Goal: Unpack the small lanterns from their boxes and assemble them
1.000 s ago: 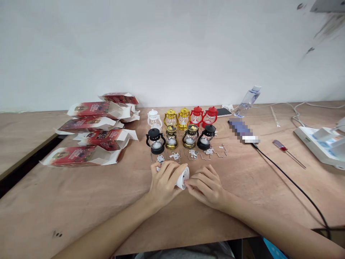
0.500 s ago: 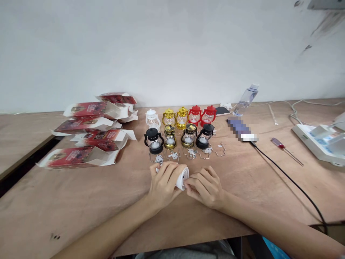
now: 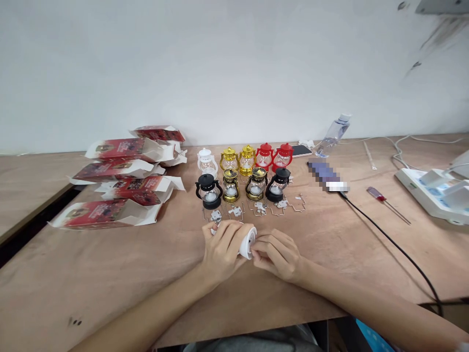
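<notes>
My left hand [image 3: 223, 249] is wrapped around a white lantern [image 3: 247, 243], lying on its side just above the table's near part. Its round base faces right and shows a small dark spot; the rest of it is hidden by my fingers. My right hand [image 3: 278, 255] is closed, with thumb and fingertips pinched together against the base. Whatever these fingertips hold, if anything, is too small to make out. Beyond my hands, bent metal wires [image 3: 296, 204] and small white pieces [image 3: 236, 211] lie in front of black lanterns [image 3: 209, 191] and bronze-gold lanterns [image 3: 256, 185].
Behind stand a white lantern [image 3: 207, 163], gold lanterns [image 3: 247, 160] and red lanterns [image 3: 282, 157]. Opened red boxes [image 3: 98, 212] lie left. To the right are a phone [image 3: 324, 172] on a black cable [image 3: 388, 239], a screwdriver [image 3: 381, 198], a bottle [image 3: 334, 136] and a power strip [image 3: 432, 195].
The fingers of my right hand have shifted slightly at the lantern's base, with the index finger raised a little. My left hand keeps its hold in the same place.
</notes>
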